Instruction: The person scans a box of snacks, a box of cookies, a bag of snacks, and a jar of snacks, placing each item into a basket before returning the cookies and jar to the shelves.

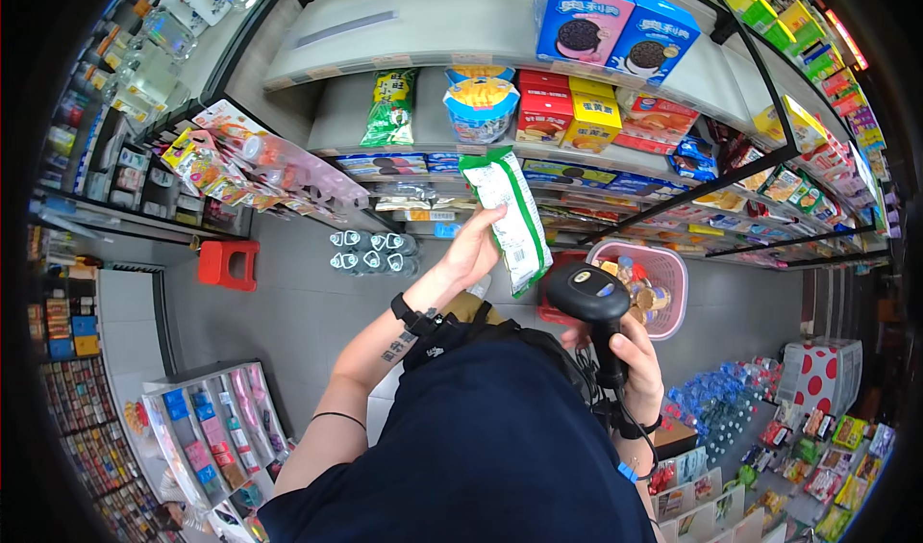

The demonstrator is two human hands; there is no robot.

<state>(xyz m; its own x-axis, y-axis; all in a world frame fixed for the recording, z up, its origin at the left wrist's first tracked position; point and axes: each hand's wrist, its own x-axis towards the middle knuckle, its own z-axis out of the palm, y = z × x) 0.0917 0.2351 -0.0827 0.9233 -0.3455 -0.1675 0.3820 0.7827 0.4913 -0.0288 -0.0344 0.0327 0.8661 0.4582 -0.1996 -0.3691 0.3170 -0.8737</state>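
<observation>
My left hand (476,246) grips a green-and-white snack bag (518,229), its printed back with a barcode turned up towards me. In my right hand (638,359) is a black handheld barcode scanner (590,299), held by its handle with the rounded head uppermost. A dark cable (638,427) runs down from the handle past my wrist. The bag and the scanner are apart, with the bag to the left. A similar green snack bag (389,108) stands on the shelf ahead, left of two blue-topped tubs (482,109).
Shelving (346,27) spans the front, with Oreo boxes (583,20) on its upper level. A pink basket (678,283) of packaged goods stands on the floor at right. Bottled-water packs (373,252) and a red stool (229,264) sit left. More bottles (714,406) lie lower right.
</observation>
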